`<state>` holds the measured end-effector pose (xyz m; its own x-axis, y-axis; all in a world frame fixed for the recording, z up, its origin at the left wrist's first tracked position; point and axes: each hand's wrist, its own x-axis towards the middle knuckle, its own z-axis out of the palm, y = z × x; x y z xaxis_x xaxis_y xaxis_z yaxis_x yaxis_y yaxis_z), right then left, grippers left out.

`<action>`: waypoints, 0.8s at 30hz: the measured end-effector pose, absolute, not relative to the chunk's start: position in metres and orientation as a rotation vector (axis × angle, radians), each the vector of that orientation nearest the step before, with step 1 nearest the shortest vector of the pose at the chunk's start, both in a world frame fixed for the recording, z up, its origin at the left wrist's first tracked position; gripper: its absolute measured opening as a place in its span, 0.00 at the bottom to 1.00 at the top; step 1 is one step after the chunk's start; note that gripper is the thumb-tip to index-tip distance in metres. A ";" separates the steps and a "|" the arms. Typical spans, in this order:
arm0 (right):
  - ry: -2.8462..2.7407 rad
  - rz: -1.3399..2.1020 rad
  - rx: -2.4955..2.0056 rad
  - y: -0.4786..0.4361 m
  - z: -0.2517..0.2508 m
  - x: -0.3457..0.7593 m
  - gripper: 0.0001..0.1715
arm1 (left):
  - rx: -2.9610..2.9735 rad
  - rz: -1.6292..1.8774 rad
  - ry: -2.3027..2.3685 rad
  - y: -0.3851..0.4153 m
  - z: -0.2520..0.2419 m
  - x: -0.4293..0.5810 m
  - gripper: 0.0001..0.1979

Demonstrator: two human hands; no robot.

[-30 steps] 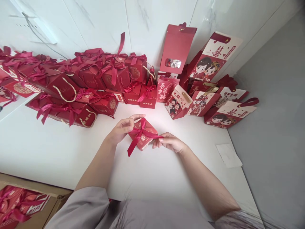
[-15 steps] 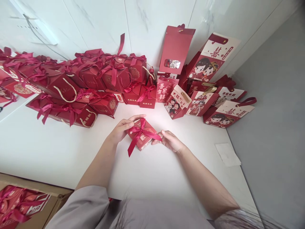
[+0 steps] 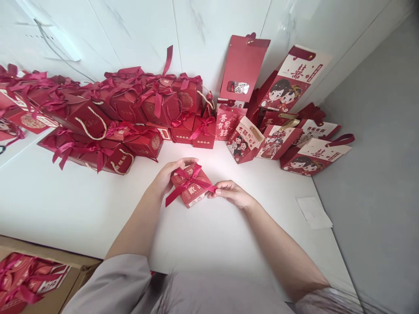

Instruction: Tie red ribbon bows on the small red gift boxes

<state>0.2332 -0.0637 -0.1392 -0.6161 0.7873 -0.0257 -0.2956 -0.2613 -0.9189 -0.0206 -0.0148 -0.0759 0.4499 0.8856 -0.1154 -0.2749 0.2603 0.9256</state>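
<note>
A small red gift box point(image 3: 193, 192) with pale lettering lies on the white table in front of me. Its top carries a crimson ribbon point(image 3: 190, 178) tied in a bow, one tail trailing to the lower left. My left hand point(image 3: 169, 174) wraps around the box's left and far sides, fingers curled along its back edge. At the right corner, my right hand point(image 3: 233, 194) pinches the end of the other ribbon tail between thumb and fingers. Parts of the left fingers are hidden behind the box.
Along the wall stand many red ribboned boxes point(image 3: 126, 104), some with rope handles. Upright wedding gift bags point(image 3: 276, 141) fill the back right. A white paper point(image 3: 314, 213) lies near the right edge. An open cardboard box point(image 3: 62, 285) at lower left holds more red boxes.
The box has turned a little and shifted slightly left, showing more of its front side. My left hand has slid further round its back left; the right still pinches the ribbon tail.
</note>
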 end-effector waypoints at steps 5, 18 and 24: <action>-1.318 1.943 -0.631 -0.063 -0.136 0.234 0.17 | 0.972 0.811 0.851 -0.016 -0.072 -0.022 0.16; -1.365 1.869 -0.617 -0.064 -0.136 0.236 0.23 | 0.974 1.113 0.731 -0.012 -0.081 -0.013 0.18; -1.367 1.764 -0.708 -0.065 -0.142 0.228 0.17 | 0.868 1.128 0.823 0.002 -0.112 -0.004 0.28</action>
<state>0.2283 -0.0651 -0.1420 -0.5415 0.8401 0.0320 -0.2407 -0.1185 -0.9633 -0.0038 0.0022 -0.1122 0.2258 0.9679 -0.1106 -0.4004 0.1957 0.8952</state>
